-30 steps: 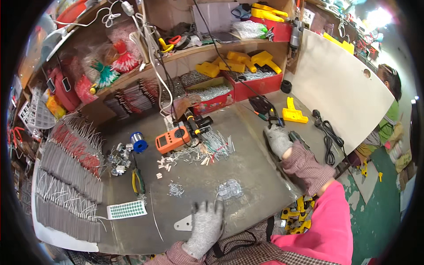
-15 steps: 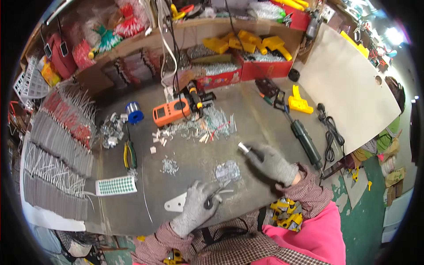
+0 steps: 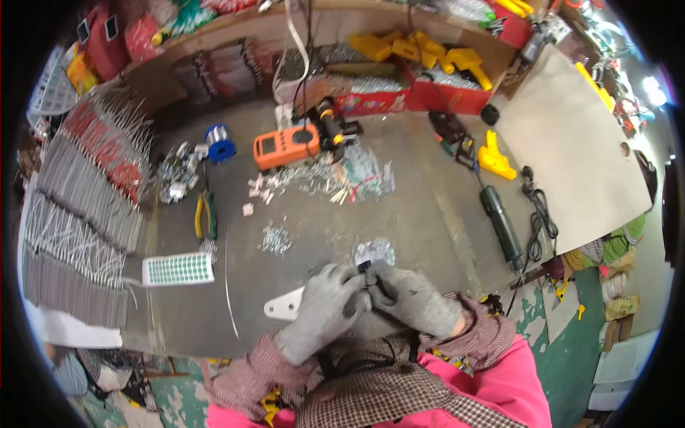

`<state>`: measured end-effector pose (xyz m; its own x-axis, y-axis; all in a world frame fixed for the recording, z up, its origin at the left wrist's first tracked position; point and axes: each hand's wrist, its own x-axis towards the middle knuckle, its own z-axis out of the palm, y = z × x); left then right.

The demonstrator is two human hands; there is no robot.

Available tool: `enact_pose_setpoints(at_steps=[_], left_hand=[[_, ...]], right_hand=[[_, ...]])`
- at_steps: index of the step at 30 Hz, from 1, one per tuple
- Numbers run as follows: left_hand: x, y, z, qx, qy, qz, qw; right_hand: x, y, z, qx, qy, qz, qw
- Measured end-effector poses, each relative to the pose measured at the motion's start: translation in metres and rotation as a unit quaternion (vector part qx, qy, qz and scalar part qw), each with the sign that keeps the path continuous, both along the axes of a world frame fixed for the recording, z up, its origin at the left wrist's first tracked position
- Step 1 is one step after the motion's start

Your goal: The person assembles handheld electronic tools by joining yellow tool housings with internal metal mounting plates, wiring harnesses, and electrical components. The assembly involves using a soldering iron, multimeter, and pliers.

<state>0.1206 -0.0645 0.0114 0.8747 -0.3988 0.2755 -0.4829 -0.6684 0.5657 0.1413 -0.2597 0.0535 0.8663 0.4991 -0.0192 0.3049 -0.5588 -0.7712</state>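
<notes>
My left hand [image 3: 325, 303], in a grey work glove, is closed with its fingertips meeting those of my right hand [image 3: 412, 296] near the table's front edge. My right hand, gloved alike, is curled closed too. What lies between the fingertips is mostly hidden; only a small dark bit shows there. Just beyond my hands lies a small pile of clear, shiny pieces [image 3: 374, 251]. A white plate with holes [image 3: 284, 307] sticks out beside my left hand. Farther left is a heap of tiny metal parts [image 3: 275, 240].
Green-handled pliers [image 3: 205, 214], a solder spool [image 3: 220, 143] and a dotted sticker sheet [image 3: 178, 269] lie left, near bundled wires [image 3: 71, 207]. An orange multimeter [image 3: 287, 146] stands behind loose parts. To the right are a dark green electric screwdriver [image 3: 501, 225] and a yellow plastic piece [image 3: 494, 155].
My right hand has come down and left to meet my left hand. The silver-tipped dark cylinder it held is now largely hidden. The whole view has shifted a little.
</notes>
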Motion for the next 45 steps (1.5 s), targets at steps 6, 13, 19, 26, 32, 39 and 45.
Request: enact_pose_setpoints(at_steps=[6,13,19,26,32,39,45], left_hand=[[-0.016,0.027,0.002,0.048,0.041,-0.003,0.998],[-0.028,0.021,-0.003,0.131,0.002,0.036,0.991],[-0.044,0.02,-0.018,0.131,-0.002,0.045,0.99],[-0.059,0.017,-0.058,0.101,0.018,0.137,0.985],[-0.047,0.021,-0.032,0.098,0.022,0.09,0.991],[-0.056,0.042,-0.012,0.059,-0.013,0.123,0.991],[-0.033,0.026,0.032,-0.131,-0.019,0.068,0.989]], right_hand=[[0.042,0.013,0.003,0.11,0.104,0.245,0.958],[0.354,-0.066,0.052,0.148,-0.334,-0.244,0.898],[0.517,-0.058,0.025,-0.323,-0.341,-0.325,0.821],[0.54,-0.015,0.033,-0.318,-0.224,-0.389,0.835],[0.504,-0.077,0.066,-0.201,-0.369,-0.355,0.835],[0.326,-0.221,0.035,0.616,-0.097,-0.194,0.757],[0.11,-0.09,0.041,0.741,0.206,-0.01,0.639]])
